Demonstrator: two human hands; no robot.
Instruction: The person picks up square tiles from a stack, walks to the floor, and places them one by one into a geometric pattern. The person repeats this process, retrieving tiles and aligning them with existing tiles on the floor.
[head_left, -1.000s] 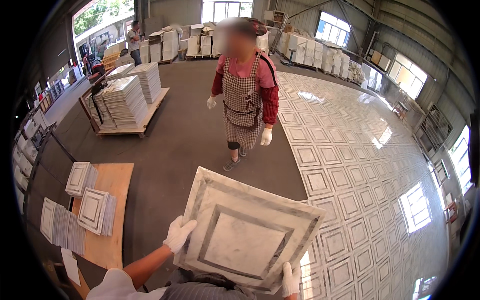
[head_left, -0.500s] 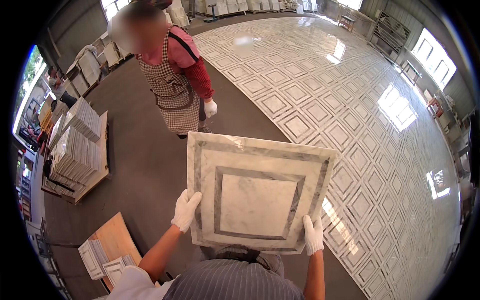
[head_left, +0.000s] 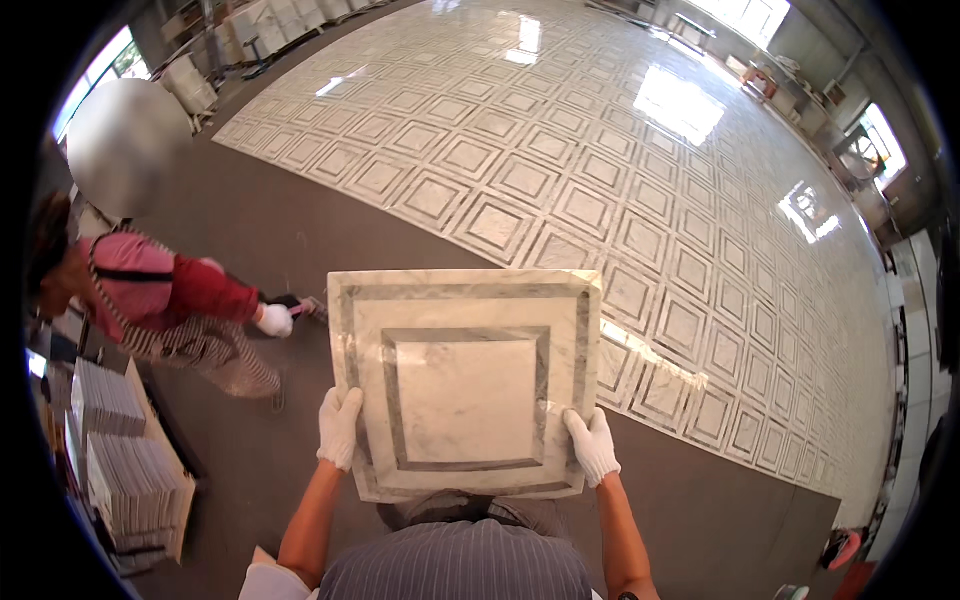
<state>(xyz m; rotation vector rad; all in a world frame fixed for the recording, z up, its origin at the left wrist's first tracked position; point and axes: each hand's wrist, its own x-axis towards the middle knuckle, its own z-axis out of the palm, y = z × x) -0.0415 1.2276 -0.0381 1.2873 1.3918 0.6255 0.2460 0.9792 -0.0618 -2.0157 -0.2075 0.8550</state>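
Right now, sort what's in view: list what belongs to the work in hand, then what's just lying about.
In hand:
square white marble tile with grey borders
white-gloved left hand
white-gloved right hand
glossy laid floor of matching tiles

Lying about:
stacked tiles on wooden pallet
co-worker in red sleeves

Between the white cloth gloves [head_left: 340, 428] lies a smooth, polished marble tile [head_left: 465, 385]; beyond it, laid floor tiles [head_left: 640, 170] shine glossy beside matt grey concrete [head_left: 260, 220].
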